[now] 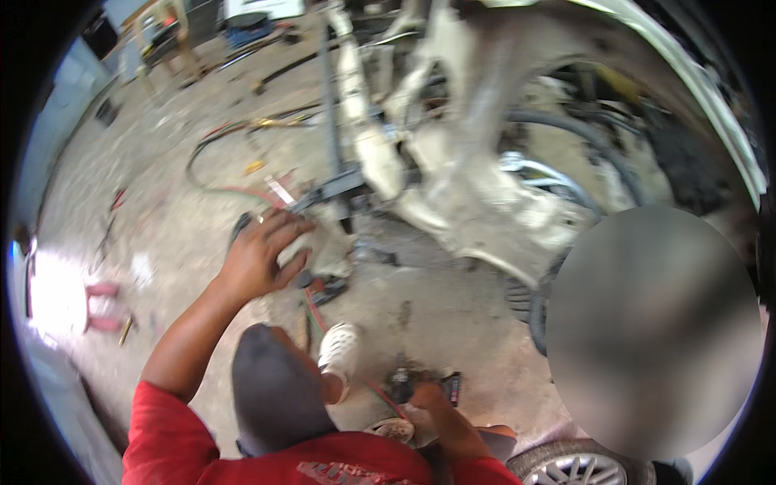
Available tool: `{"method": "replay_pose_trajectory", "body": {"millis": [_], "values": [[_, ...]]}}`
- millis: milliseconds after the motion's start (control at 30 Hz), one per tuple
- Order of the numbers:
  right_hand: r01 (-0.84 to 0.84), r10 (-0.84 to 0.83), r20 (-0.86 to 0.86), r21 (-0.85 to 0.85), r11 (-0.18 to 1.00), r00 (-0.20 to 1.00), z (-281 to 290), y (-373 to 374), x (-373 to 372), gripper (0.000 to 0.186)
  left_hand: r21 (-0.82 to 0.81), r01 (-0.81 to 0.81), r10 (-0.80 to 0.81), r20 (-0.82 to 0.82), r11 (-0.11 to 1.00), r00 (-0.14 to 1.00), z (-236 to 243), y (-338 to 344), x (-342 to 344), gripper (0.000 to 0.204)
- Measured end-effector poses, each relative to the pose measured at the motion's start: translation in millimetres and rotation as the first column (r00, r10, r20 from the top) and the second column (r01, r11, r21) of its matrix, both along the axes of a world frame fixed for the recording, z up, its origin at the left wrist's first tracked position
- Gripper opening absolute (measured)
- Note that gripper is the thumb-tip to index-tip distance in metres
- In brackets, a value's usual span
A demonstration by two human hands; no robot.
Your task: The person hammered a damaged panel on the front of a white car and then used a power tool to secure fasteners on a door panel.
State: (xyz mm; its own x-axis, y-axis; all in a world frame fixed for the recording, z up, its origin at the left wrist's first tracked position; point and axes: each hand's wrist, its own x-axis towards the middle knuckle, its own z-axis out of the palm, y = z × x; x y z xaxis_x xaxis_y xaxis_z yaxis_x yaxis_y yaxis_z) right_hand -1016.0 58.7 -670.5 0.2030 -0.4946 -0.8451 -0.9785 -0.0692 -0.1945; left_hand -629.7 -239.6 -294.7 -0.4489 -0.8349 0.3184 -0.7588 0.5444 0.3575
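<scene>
My left hand [265, 250] is raised at centre left, fingers spread and slightly bent, beside a pale flat piece [323, 246]; whether it touches it is unclear. Just past the fingertips is a grey metal bar [339, 182] against the white car frame [380, 162]; a dark tool with orange [327, 287] lies below the hand. My right hand [424, 396] is low at centre, wrapped round a black power tool [402, 380], partly hidden by the hand. My white shoe [338, 352] is between the hands, beside a red-and-green hose [315, 307].
Hoses and cables [210, 186] cross the concrete floor [162, 226] at left, with scattered tools behind. Car bodywork [501, 48] overhangs the upper right. A wheel [574, 469] lies at bottom right, near a dark shoe. A blurred oval hides the right side.
</scene>
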Motion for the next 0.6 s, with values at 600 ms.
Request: {"method": "replay_pose_trajectory", "body": {"millis": [600], "values": [[0.431, -0.369, 0.355, -0.112, 0.896, 0.859, 3, -48, 1, 0.06, 0.991, 0.105, -0.398, -0.128, -0.079, 0.908, -351, -4, 77, 0.04]]}}
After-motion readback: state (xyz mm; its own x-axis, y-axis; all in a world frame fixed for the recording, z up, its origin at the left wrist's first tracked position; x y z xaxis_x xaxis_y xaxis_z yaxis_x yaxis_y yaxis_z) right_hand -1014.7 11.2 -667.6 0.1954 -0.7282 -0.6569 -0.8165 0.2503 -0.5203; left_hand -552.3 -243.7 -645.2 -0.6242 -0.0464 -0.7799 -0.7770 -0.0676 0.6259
